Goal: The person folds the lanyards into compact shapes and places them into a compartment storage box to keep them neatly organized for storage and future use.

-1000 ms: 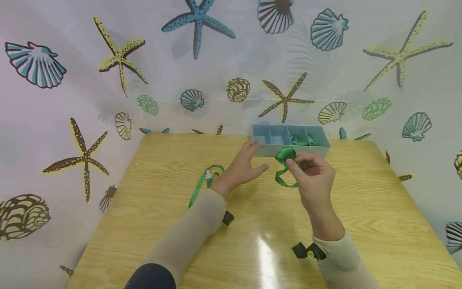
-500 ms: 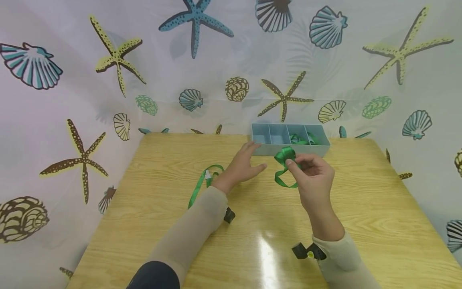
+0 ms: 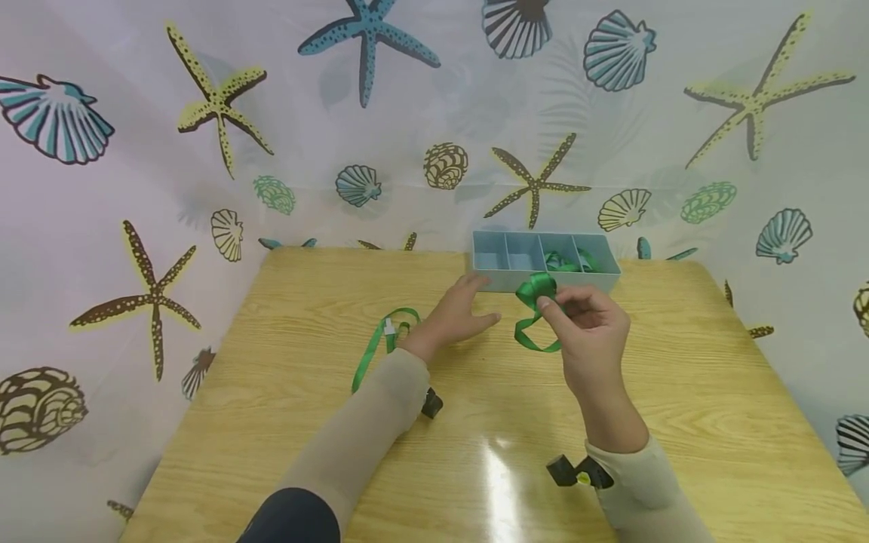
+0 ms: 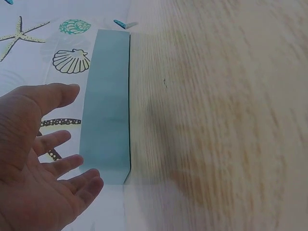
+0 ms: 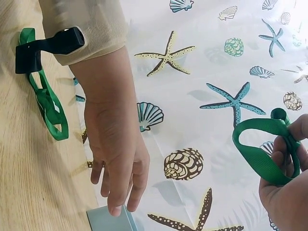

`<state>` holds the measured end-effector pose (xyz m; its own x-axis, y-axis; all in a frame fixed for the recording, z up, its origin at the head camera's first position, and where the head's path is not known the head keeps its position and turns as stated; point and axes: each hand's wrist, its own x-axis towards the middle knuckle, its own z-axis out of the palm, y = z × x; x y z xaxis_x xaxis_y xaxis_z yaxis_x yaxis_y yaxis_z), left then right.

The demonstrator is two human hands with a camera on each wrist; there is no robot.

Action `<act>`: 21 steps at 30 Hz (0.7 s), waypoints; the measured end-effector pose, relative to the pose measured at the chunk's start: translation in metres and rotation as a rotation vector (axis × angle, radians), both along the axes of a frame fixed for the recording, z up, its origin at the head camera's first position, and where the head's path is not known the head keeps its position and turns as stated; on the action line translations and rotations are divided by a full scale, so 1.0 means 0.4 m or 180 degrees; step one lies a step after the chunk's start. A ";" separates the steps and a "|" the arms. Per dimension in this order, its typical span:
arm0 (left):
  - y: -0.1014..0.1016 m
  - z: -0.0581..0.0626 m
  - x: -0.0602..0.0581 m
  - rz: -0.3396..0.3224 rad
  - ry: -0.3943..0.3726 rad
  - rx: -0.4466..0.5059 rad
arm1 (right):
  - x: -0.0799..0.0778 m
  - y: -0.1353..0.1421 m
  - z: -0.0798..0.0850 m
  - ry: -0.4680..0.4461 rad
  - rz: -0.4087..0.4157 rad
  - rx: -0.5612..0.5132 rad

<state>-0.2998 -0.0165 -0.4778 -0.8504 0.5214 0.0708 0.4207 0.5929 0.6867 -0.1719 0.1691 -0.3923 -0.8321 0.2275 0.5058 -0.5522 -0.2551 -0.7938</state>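
Observation:
In the head view my right hand [image 3: 596, 332] pinches a coiled green lanyard [image 3: 536, 288] between thumb and fingers. A loop of it hangs below, and the right wrist view shows the flat band [image 5: 260, 159] bent in a wide loop. My left hand [image 3: 449, 318] reaches forward with spread, relaxed fingers and holds nothing. Its fingertips are by the left front of a blue-grey divided box [image 3: 509, 282]; I cannot tell if they touch it. A second green lanyard [image 3: 370, 353] with a pale clip [image 3: 389, 326] lies left of that hand, partly behind the forearm.
Green lanyards [image 3: 560, 262] lie in the two right compartments of the box; the two left ones show bare floors. The box stands at the back edge of the wooden table [image 3: 299, 317]. A curtain [image 3: 407, 90] printed with shells and starfish hangs behind and at both sides.
The left hand has drawn back very slightly from the box. The right hand and its lanyard have barely moved; the view has shifted a little.

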 end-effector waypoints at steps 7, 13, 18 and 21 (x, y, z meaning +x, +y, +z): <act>0.002 0.001 -0.012 0.0077 0.0205 -0.0003 | -0.003 0.002 0.002 0.0001 -0.0019 -0.0007; 0.013 -0.002 -0.026 0.0099 0.0307 0.0009 | -0.004 0.003 0.004 0.0024 0.0011 -0.0024; 0.022 -0.008 -0.036 0.0089 0.0305 -0.0025 | -0.002 0.002 0.001 0.0021 0.0001 -0.0012; 0.023 -0.011 -0.039 0.0103 0.0293 -0.0058 | -0.001 0.000 -0.002 0.0034 0.0012 -0.0031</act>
<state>-0.3155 -0.0072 -0.4823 -0.8570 0.4957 0.1404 0.4621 0.6191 0.6350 -0.1724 0.1692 -0.3932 -0.8276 0.2292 0.5124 -0.5595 -0.2648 -0.7854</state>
